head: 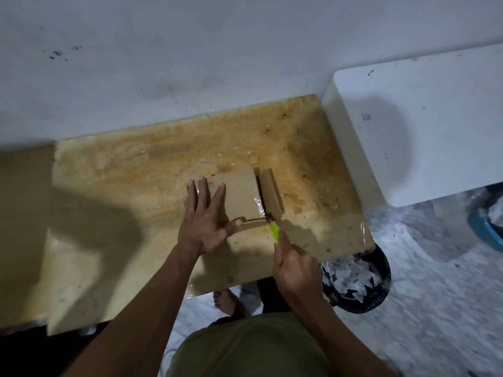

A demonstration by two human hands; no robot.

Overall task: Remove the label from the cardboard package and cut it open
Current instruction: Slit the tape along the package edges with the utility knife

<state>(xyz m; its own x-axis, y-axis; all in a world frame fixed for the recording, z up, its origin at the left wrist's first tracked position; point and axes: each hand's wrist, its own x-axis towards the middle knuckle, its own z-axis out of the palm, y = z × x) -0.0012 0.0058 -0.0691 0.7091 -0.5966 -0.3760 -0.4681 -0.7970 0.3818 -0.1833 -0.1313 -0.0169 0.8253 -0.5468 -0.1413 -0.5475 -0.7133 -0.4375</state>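
A flat brown cardboard package [241, 195] lies on the tan table [136, 186], with clear tape along its right edge and a flap [270, 191] folded open on the right. My left hand [205, 216] presses flat on the package's left half, fingers spread, thumb at the near edge. My right hand [295, 266] grips a green-handled cutter [273, 229]. Its tip touches the package's near right corner. No label shows on the visible cardboard.
A black bin [359, 278] full of torn paper scraps stands on the floor under the table's right edge. A white block [422, 126] sits to the right, a blue tub [487, 221] beyond it. The wall rises behind the table. My foot [227, 302] shows below.
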